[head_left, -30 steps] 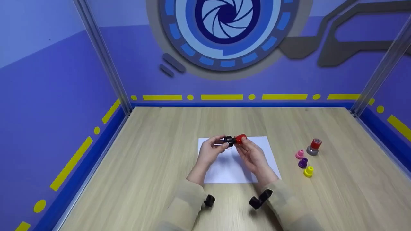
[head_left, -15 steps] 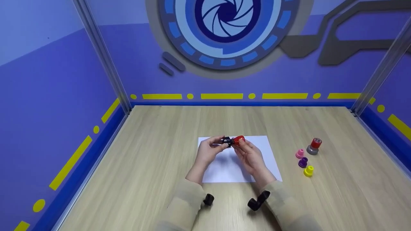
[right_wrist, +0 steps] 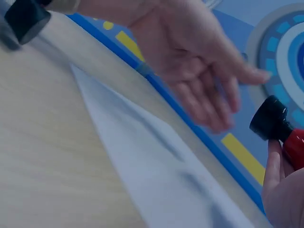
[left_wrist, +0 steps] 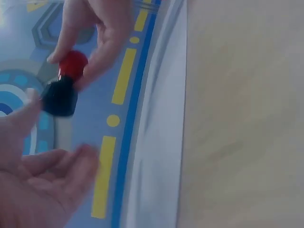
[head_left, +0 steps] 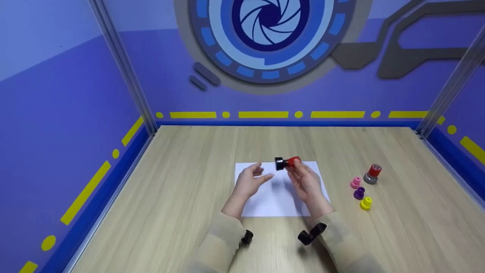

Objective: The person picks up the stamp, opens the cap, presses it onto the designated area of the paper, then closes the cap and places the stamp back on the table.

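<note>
My right hand (head_left: 308, 184) pinches the red handle of a stamp (head_left: 280, 163) between thumb and fingers, above the paper. The stamp's wide black base points left, toward my other hand. Apart from it, my left hand (head_left: 249, 182) is held with thumb and fingers spread and nothing between them. In the left wrist view, the stamp's black base (left_wrist: 61, 99) is near the left thumb. The right wrist view shows the left palm (right_wrist: 183, 61) facing the stamp across a small gap. Beneath both hands lies a white sheet of paper (head_left: 273, 206).
To the right on the wooden table (head_left: 182, 182) stand a pink stamp (head_left: 355, 182), a purple stamp (head_left: 359, 193) and a yellow stamp (head_left: 366, 203). A larger red and grey stamp (head_left: 373, 173) is behind them. Blue-purple walls (head_left: 151, 76) enclose the table.
The left fingers have let go of the stamp's black base. My right hand has carried the stamp slightly right and up, so a gap now shows between the hands.
</note>
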`<action>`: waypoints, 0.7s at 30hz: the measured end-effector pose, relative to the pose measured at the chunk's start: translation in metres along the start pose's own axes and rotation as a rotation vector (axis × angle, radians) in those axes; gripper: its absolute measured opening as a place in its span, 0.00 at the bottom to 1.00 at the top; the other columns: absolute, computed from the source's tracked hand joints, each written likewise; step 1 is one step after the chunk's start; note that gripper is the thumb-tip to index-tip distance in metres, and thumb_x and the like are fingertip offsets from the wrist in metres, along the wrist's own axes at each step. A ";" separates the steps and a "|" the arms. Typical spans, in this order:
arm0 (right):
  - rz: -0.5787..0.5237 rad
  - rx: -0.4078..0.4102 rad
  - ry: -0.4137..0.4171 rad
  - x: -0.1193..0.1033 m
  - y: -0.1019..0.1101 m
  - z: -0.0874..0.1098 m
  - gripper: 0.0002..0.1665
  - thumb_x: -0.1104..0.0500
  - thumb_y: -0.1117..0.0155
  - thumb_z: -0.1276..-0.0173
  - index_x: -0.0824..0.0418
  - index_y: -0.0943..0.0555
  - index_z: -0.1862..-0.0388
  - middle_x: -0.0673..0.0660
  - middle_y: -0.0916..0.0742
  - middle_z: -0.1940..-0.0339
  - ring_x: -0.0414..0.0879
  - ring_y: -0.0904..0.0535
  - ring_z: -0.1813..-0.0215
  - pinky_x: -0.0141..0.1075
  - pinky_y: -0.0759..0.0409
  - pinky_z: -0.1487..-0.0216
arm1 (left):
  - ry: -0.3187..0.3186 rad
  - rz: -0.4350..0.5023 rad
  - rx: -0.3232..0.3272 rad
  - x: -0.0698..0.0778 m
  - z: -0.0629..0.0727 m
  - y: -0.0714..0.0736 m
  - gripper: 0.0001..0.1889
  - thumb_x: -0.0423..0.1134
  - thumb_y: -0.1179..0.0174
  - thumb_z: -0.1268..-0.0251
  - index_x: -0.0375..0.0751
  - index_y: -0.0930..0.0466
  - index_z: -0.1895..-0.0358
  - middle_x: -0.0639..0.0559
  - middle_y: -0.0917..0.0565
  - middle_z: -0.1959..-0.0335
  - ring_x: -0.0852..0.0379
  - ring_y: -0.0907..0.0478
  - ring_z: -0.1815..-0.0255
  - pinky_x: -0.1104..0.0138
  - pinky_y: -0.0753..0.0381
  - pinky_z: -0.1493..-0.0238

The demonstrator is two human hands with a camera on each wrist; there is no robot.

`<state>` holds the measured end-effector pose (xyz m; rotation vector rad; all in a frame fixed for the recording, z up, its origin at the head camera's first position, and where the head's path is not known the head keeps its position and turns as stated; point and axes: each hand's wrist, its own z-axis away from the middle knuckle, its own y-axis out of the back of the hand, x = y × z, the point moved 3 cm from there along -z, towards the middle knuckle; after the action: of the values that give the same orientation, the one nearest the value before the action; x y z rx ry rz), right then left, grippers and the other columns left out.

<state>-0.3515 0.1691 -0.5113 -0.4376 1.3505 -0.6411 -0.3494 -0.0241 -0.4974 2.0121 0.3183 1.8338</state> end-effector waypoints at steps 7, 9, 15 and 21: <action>0.208 0.121 0.166 -0.043 0.017 -0.007 0.15 0.58 0.36 0.24 0.61 0.27 0.45 0.40 0.11 0.64 0.32 0.12 0.61 0.26 0.14 0.49 | 0.174 -0.506 -0.215 -0.007 0.011 -0.001 0.49 0.51 0.30 0.34 0.26 0.46 0.21 0.29 0.46 0.18 0.35 0.52 0.15 0.49 0.49 0.14; 0.337 0.174 0.203 -0.056 0.022 -0.012 0.23 0.59 0.33 0.27 0.65 0.28 0.39 0.45 0.11 0.57 0.28 0.14 0.60 0.24 0.15 0.50 | 0.197 -0.541 -0.261 -0.009 0.013 -0.002 0.51 0.51 0.29 0.35 0.28 0.49 0.20 0.30 0.50 0.17 0.35 0.56 0.14 0.49 0.52 0.14; 0.798 0.293 0.234 -0.099 0.043 -0.032 0.33 0.55 0.27 0.31 0.66 0.26 0.32 0.64 0.17 0.35 0.37 0.18 0.47 0.21 0.21 0.51 | 0.191 -0.653 -0.312 -0.013 0.015 -0.001 0.53 0.52 0.25 0.41 0.32 0.45 0.19 0.32 0.52 0.16 0.37 0.56 0.14 0.48 0.48 0.15; 1.149 0.310 0.187 -0.125 0.072 -0.050 0.34 0.58 0.30 0.30 0.68 0.28 0.29 0.70 0.21 0.32 0.60 0.25 0.31 0.47 0.25 0.28 | 0.194 -0.663 -0.316 -0.014 0.015 -0.001 0.53 0.50 0.23 0.42 0.33 0.45 0.19 0.33 0.51 0.15 0.38 0.56 0.13 0.47 0.46 0.15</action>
<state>-0.3997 0.3085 -0.4717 0.6538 1.3918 0.0890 -0.3358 -0.0315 -0.5107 1.3044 0.6203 1.5260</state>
